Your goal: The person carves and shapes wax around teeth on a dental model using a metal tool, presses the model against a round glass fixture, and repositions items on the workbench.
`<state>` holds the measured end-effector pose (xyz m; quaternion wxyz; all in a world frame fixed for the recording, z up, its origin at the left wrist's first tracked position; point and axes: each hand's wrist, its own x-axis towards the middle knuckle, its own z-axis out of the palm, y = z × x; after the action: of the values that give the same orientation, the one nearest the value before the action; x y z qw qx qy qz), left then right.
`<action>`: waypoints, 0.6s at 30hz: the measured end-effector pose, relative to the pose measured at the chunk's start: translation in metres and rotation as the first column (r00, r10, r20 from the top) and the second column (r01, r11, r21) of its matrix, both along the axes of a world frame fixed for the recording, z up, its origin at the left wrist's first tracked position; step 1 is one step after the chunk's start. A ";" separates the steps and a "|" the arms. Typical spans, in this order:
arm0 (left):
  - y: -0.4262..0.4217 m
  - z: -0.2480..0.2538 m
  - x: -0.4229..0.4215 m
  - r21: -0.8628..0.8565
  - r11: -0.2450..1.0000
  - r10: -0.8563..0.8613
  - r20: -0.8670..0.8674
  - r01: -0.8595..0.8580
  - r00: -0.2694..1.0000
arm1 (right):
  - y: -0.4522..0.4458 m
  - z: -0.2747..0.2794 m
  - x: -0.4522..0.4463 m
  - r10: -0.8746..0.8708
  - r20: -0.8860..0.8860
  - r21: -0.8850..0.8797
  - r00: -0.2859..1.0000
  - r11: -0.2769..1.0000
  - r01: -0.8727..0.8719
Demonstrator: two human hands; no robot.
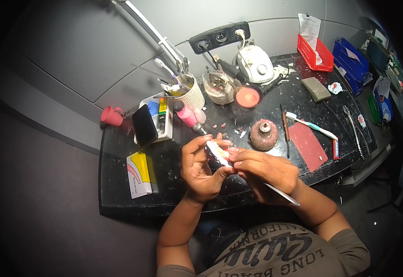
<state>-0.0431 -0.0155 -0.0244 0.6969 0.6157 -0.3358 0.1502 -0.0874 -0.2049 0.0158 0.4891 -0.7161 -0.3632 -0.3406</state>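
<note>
My left hand [200,170] is closed around a small white dental model [218,153], its fingers along the far side and thumb beneath. A yellowish area shows on the model's inner face. In my right hand [268,171] is a thin metal tool [282,194], its handle sticking out toward my body. The tool's working tip is hidden by my fingers, which meet the model's right end. Just beyond my hands stands a round pinkish burner [263,135] with a metal top. Small pink and white scraps lie near it on the black table [169,184].
Right of the burner are a brown-handled tool [285,129], a pink wax sheet [308,147] and a toothbrush [312,125]. At left lie a yellow-and-white box [139,175] and a phone [144,125] on a tray. Farther back are a pink bowl [248,97] and a white device [255,64].
</note>
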 end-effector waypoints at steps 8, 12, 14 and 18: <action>0.004 0.003 -0.001 -0.010 0.996 -0.092 -0.041 0.092 0.995 | -0.004 0.003 -0.004 -0.015 -0.039 -0.020 0.999 1.000 0.014; 0.003 0.013 -0.009 0.011 0.998 -0.056 -0.200 0.060 0.978 | -0.007 0.005 -0.002 -0.019 -0.031 -0.039 0.999 0.999 0.017; 0.004 0.011 -0.007 -0.005 0.997 -0.076 -0.205 0.076 0.976 | -0.008 0.008 -0.003 -0.010 -0.042 -0.035 0.999 0.999 0.008; 0.005 0.014 -0.008 -0.024 0.994 -0.113 -0.249 0.111 0.962 | -0.010 0.010 -0.004 0.005 -0.078 -0.035 0.997 0.999 -0.007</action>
<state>-0.0508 -0.0108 -0.0108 0.7439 0.6064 -0.2788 0.0333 -0.0911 -0.2145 0.0262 0.4910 -0.7363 -0.3521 -0.3046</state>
